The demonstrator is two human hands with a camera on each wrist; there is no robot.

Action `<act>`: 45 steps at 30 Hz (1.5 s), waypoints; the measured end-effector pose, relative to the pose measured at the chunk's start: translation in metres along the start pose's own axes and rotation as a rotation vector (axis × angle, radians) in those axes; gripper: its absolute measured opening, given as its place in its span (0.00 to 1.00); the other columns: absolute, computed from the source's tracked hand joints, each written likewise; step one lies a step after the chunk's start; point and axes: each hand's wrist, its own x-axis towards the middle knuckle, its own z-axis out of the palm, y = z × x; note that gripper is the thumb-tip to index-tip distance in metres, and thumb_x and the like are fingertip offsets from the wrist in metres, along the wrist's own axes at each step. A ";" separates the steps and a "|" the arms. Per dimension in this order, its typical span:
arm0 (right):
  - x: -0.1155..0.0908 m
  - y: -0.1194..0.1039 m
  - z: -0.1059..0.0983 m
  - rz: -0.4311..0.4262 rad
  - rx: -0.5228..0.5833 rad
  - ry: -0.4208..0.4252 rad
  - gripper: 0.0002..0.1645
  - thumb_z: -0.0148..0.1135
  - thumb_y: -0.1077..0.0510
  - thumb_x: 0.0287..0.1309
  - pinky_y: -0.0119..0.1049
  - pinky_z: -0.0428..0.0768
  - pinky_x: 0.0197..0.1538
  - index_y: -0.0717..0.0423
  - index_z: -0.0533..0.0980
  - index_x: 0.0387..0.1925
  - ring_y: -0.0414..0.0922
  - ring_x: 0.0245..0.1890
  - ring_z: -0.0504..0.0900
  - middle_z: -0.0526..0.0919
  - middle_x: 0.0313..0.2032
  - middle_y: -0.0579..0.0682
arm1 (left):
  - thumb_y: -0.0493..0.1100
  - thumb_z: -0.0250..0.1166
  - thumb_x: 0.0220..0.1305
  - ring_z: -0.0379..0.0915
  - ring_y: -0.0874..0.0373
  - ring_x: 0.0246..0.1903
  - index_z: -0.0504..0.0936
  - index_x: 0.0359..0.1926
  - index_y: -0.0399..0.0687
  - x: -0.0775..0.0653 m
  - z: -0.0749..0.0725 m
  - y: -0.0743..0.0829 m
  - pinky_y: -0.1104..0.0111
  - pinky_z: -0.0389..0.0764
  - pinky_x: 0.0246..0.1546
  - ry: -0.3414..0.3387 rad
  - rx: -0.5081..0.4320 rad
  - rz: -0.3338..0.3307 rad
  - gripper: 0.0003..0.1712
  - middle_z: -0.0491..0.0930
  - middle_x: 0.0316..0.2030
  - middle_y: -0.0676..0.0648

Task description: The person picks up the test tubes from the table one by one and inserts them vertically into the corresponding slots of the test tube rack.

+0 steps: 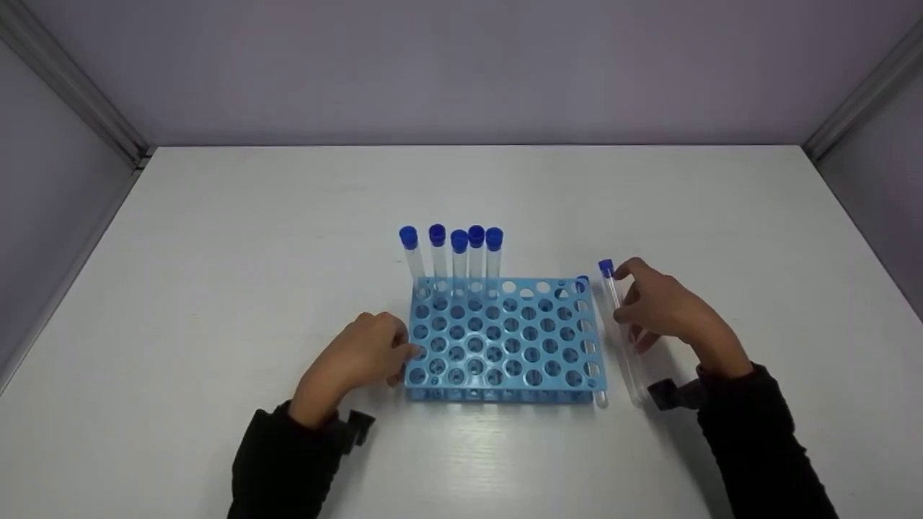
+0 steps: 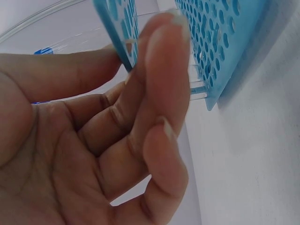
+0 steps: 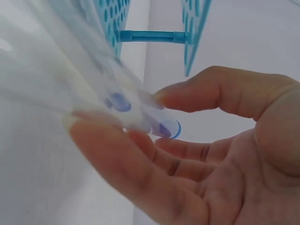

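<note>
A light blue test tube rack (image 1: 505, 339) stands on the white table, and several clear test tubes with blue caps stand upright along its back row at the left. My left hand (image 1: 371, 349) grips the rack's left edge; in the left wrist view the thumb (image 2: 70, 70) lies on one face of the top plate, with fingers behind it. To the right of the rack, my right hand (image 1: 663, 303) holds a capped test tube (image 1: 613, 294) between thumb and fingers. The tube leans, its cap (image 1: 606, 268) pointing to the back.
Another test tube lies along the rack's right side, partly hidden by it; its blue cap (image 1: 583, 282) shows at the back corner and its rounded end (image 1: 601, 399) at the front. Grey walls (image 1: 476, 72) enclose the white table (image 1: 216, 252) at the back and sides.
</note>
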 end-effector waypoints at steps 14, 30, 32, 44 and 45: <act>-0.012 -0.008 -0.006 -0.075 0.009 0.024 0.30 0.54 0.66 0.56 0.40 0.80 0.28 0.66 0.53 0.57 0.49 0.28 0.79 0.70 0.39 0.64 | 0.40 0.60 0.61 0.68 0.57 0.18 0.78 0.24 0.40 0.001 0.001 -0.002 0.68 0.66 0.24 0.001 0.006 0.008 0.10 0.75 0.13 0.49; -0.021 -0.010 -0.018 -0.247 0.104 0.033 0.23 0.53 0.69 0.56 0.42 0.80 0.30 0.65 0.56 0.51 0.52 0.33 0.78 0.69 0.37 0.61 | 0.39 0.60 0.61 0.72 0.57 0.18 0.79 0.27 0.39 0.000 0.001 -0.001 0.67 0.68 0.26 -0.004 -0.011 -0.006 0.08 0.76 0.15 0.49; -0.021 -0.010 -0.019 -0.258 0.100 0.038 0.22 0.53 0.70 0.54 0.42 0.80 0.30 0.65 0.57 0.49 0.52 0.34 0.78 0.69 0.36 0.60 | 0.39 0.61 0.60 0.72 0.57 0.18 0.79 0.27 0.39 0.001 0.001 -0.001 0.67 0.69 0.26 -0.003 -0.013 -0.008 0.08 0.76 0.15 0.49; -0.024 -0.011 -0.025 -0.319 0.103 0.050 0.16 0.53 0.71 0.52 0.40 0.80 0.32 0.65 0.59 0.41 0.54 0.35 0.80 0.70 0.36 0.63 | 0.40 0.61 0.60 0.72 0.57 0.18 0.78 0.29 0.38 0.003 0.001 -0.002 0.67 0.68 0.26 -0.013 0.000 -0.021 0.08 0.76 0.16 0.48; -0.025 -0.012 -0.026 -0.322 0.110 0.048 0.16 0.53 0.71 0.52 0.40 0.80 0.33 0.66 0.59 0.41 0.55 0.35 0.80 0.70 0.36 0.63 | 0.40 0.61 0.60 0.71 0.57 0.18 0.78 0.29 0.38 0.003 0.001 -0.002 0.67 0.68 0.26 -0.014 0.003 -0.021 0.08 0.76 0.16 0.48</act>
